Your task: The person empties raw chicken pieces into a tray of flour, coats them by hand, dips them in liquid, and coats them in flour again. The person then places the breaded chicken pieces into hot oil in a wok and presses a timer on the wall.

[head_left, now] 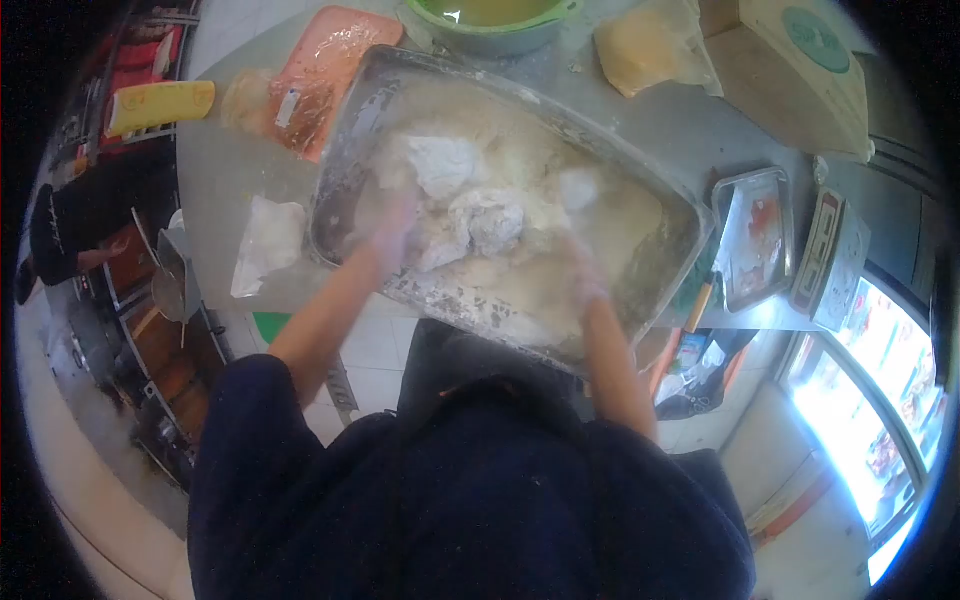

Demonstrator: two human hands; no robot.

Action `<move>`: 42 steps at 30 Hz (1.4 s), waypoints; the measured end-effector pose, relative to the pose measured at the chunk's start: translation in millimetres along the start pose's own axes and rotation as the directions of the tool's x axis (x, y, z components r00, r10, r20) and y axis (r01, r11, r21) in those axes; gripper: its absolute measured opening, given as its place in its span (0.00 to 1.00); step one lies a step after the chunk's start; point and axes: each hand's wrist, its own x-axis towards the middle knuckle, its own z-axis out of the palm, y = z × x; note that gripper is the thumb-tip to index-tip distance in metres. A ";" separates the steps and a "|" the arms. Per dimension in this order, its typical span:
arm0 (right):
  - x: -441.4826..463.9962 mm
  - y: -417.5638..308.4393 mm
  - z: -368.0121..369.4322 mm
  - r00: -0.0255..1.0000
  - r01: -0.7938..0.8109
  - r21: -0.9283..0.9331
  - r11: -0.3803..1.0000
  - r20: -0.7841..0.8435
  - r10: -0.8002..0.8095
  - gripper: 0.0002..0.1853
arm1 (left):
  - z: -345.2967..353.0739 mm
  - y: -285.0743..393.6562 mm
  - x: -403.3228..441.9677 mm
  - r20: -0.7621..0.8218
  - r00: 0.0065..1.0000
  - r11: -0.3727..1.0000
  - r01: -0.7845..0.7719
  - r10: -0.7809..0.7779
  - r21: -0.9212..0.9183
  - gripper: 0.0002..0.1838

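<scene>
A large metal tray (694, 262) full of white flour (540, 140) lies in front of me. In its left half are flour-coated lumps (487, 222), and what they are under the coating cannot be made out. My left hand (393, 232) is down in the tray at the left edge of these lumps, smeared by motion. On the other side my right hand (583, 262) is also in the tray, low over the flour and right of the lumps. Its fingers are blurred too. A whitish blurred patch shows just above it.
Around the tray stand a green-rimmed basin (490, 30), a bag of yellowish crumbs (650, 50), a pink tray (325, 60), a cardboard box (800, 80), a smaller metal tray (730, 290) and a scale (828, 250). A white plastic bag (270, 245) lies left. Another person (75, 225) is at far left.
</scene>
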 end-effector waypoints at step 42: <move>31.6 72.8 87.4 0.902 0.311 -0.713 0.629 0.013 -0.431 0.26 | 12.4 -20.2 16.2 -0.333 0.896 0.800 -0.040 0.294 0.598 0.34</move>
